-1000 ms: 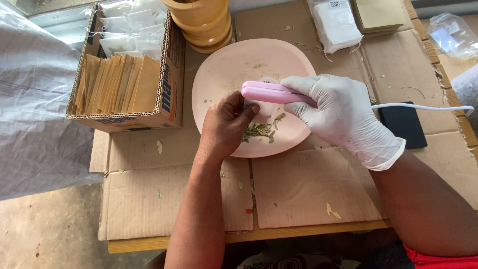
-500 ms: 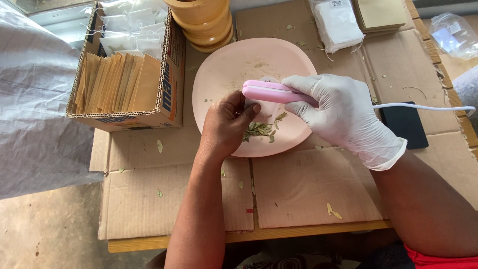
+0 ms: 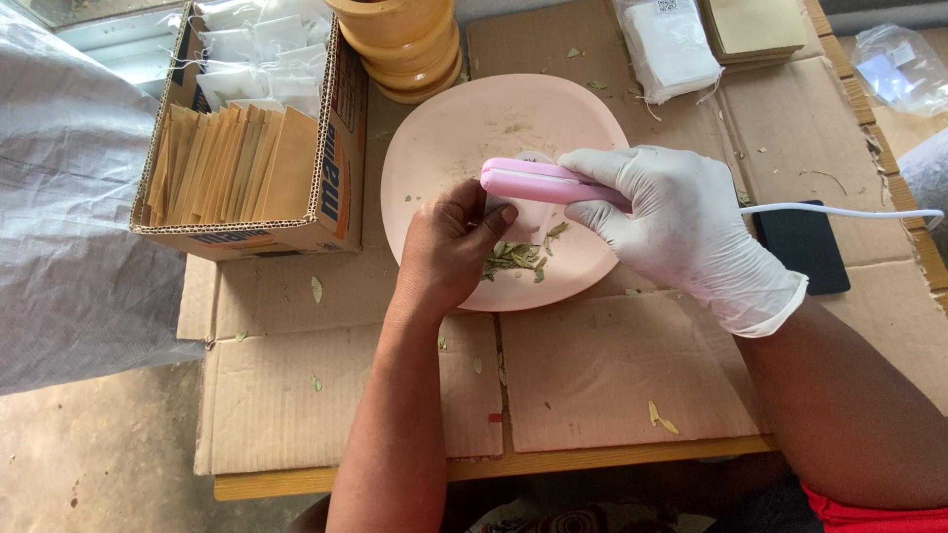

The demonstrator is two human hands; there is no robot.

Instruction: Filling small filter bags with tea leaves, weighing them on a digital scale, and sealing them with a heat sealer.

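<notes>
My right hand [image 3: 681, 222], in a white glove, grips a pink handheld sealer [image 3: 543, 183] with a white cord [image 3: 839, 209] running to the right. The sealer's jaws are pressed over a small white sachet [image 3: 499, 212] that my bare left hand [image 3: 449, 252] pinches from below. Both hands hover over a round pink plate [image 3: 464, 138]. A little heap of dried green leaves [image 3: 518, 257] lies on the plate just under the sachet.
A cardboard box [image 3: 296, 232] with brown envelopes and white sachets stands at the left. Stacked tan rolls [image 3: 405, 44] sit behind the plate. White sachets [image 3: 671, 44] and brown envelopes [image 3: 755, 25] lie at the back right, a black flat device [image 3: 800, 247] at right, a grey plastic sheet [image 3: 69, 217] far left.
</notes>
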